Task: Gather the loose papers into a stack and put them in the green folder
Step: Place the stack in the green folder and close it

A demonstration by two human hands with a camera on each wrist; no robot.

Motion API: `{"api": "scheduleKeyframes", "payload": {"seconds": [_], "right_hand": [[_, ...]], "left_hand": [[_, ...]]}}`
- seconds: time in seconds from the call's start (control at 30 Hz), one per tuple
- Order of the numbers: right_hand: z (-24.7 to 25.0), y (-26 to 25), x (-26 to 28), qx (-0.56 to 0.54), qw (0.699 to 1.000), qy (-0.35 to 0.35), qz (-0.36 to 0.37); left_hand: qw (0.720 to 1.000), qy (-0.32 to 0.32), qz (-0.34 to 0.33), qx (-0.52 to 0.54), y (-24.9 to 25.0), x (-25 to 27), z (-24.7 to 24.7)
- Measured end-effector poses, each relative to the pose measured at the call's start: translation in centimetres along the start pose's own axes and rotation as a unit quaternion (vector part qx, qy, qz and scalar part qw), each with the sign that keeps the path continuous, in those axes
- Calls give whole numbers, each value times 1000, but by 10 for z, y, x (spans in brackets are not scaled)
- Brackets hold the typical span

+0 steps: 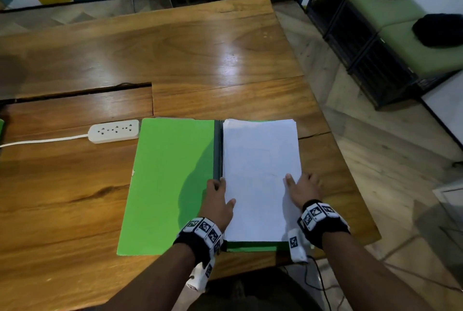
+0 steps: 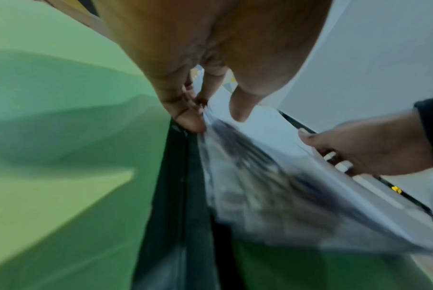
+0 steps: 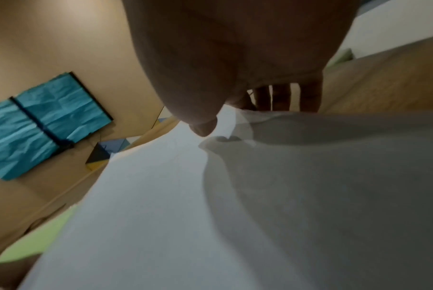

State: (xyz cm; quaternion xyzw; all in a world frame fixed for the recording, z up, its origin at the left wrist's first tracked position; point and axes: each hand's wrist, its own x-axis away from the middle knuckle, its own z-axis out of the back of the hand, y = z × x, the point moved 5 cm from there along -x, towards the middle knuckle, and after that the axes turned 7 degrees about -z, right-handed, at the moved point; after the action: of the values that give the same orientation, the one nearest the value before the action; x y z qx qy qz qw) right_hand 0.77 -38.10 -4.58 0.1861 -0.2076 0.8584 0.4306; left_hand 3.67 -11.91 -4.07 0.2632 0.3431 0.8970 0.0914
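An open green folder [image 1: 170, 180] lies flat near the front edge of the wooden table [image 1: 175, 60]. A squared stack of white papers [image 1: 260, 160] rests on its right half, beside the dark spine. My left hand [image 1: 220, 193] holds the stack's left edge, thumb on top and fingertips against the edge by the spine. My right hand [image 1: 300, 185] grips the right edge, thumb on the top sheet. In the left wrist view the stack [image 2: 272, 186] shows its fanned sheet edges, and the right hand [image 2: 359, 149] has its fingers under it. The right wrist view shows the top sheet [image 3: 160, 215] under my thumb.
A white power strip [image 1: 114, 131] with its cable lies just left of the folder's far corner. A long slot [image 1: 75, 92] cuts the tabletop behind it. The table's right edge runs close to the stack. Green-cushioned benches [image 1: 400, 22] with dark items stand at the right.
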Motion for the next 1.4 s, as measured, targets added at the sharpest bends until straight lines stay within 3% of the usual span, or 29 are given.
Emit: {"api": "scheduleKeyframes", "payload": {"seconds": [0.1,0.17,0.27,0.33,0.4,0.5,0.67,0.73,0.83,0.93,1.0,1.13,1.23,1.4], "right_hand": [[-5,-4,2,-15,999,-7,-42],[-5,-3,-2,-29,997,-19,-70],[-3,-3,-8,-21,996,-39,-74],[-4,-3,-10,-1,996,-46,-72],[-4,-4,-10,14,996,-47,-75],[-6,-4,-10,19,995,-46,-83],[1,0,-18,-74,987,-73,-120],[3,0,-26,-120,980,-108,-118],[-3,5,-39,-131,974,-156,-95],[3,5,-31,-134,975,-158,-76],[13,2,-19,-145,975,-154,-64],[14,9,-8,-237,946,-210,-75],[13,14,-6,-290,927,-222,-85],[27,12,13,-350,900,-240,-96]], "left_hand": [[1000,11,-6,10,-6,-11,17],[997,69,12,-25,-29,-17,53],[964,180,154,-118,-96,3,121],[932,202,275,-122,-137,28,146],[916,207,328,-103,-158,43,154],[925,200,319,-48,-163,48,154],[935,154,313,63,-174,50,157],[944,143,286,87,-175,51,167],[958,165,214,92,-139,63,197],[975,163,95,114,-80,85,218],[984,118,-4,132,-30,108,216],[984,23,-119,128,51,139,175],[976,8,-161,149,88,131,132],[976,12,-197,93,143,95,59]]}}
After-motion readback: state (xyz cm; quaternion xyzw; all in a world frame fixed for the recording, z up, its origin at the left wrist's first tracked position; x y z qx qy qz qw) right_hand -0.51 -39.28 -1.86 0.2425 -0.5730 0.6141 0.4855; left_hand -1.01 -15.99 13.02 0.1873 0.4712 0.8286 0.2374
